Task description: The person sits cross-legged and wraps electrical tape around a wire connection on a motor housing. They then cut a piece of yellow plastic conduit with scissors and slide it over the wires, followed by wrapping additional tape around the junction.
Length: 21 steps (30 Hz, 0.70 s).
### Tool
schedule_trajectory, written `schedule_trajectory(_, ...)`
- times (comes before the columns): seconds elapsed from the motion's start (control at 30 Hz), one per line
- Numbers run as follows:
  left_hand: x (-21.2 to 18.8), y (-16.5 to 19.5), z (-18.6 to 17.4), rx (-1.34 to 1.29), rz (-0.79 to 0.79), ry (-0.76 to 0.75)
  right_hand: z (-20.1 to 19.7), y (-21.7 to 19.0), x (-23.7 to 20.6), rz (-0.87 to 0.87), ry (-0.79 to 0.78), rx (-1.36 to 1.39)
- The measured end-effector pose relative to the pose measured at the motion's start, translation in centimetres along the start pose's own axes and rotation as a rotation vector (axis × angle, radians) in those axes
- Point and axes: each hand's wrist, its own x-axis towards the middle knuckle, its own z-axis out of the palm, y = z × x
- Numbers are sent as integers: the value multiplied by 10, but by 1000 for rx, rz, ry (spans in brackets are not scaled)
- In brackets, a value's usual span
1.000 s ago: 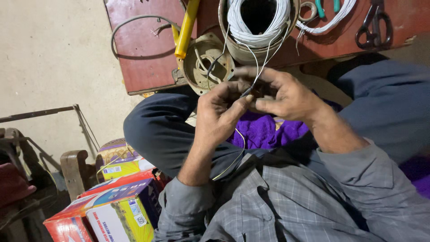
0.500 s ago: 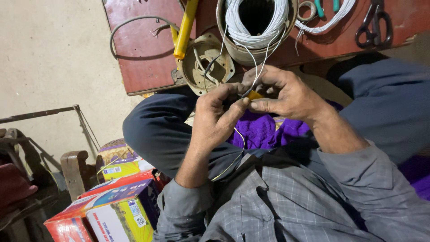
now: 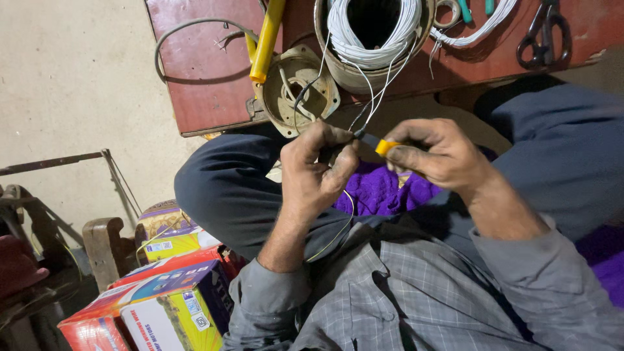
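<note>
My left hand (image 3: 318, 172) pinches a bundle of thin white and dark wires (image 3: 370, 104) that run up to a coil of white wire (image 3: 374, 36) inside a round container on the red table. My right hand (image 3: 435, 156) grips a small tool with a yellow handle (image 3: 387, 147), its tip touching the wires between both hands. Both hands hover above my lap, over a purple cloth (image 3: 383, 192). A round beige motor housing (image 3: 299, 91) with wires inside sits at the table edge just above my left hand.
On the low red table (image 3: 201, 78) lie a yellow-handled tool (image 3: 268, 39), a grey cable loop (image 3: 188, 29), scissors (image 3: 543, 32) and white wire loops (image 3: 474, 29). Colourful cardboard boxes (image 3: 162, 299) stand at my left knee. A wooden piece (image 3: 104, 247) and metal frame (image 3: 52, 162) sit on the floor.
My hands have drawn slightly apart. The right hand has slid right, so the yellow handle now shows between the hands.
</note>
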Motion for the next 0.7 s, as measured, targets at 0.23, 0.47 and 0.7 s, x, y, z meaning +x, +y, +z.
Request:
schedule_trajectory(0.23, -1, -17, -2, 192, 316, 71, 4, -35, -19, -91, 40, 2)
schedule_trajectory(0.47, -3, -19, 10, 506, 543, 93, 18, -87, 76, -89, -86, -906)
schedule_trajectory(0.7, -3, -12, 7, 538, 496, 107, 35, -107, 101, 8, -142, -1152)
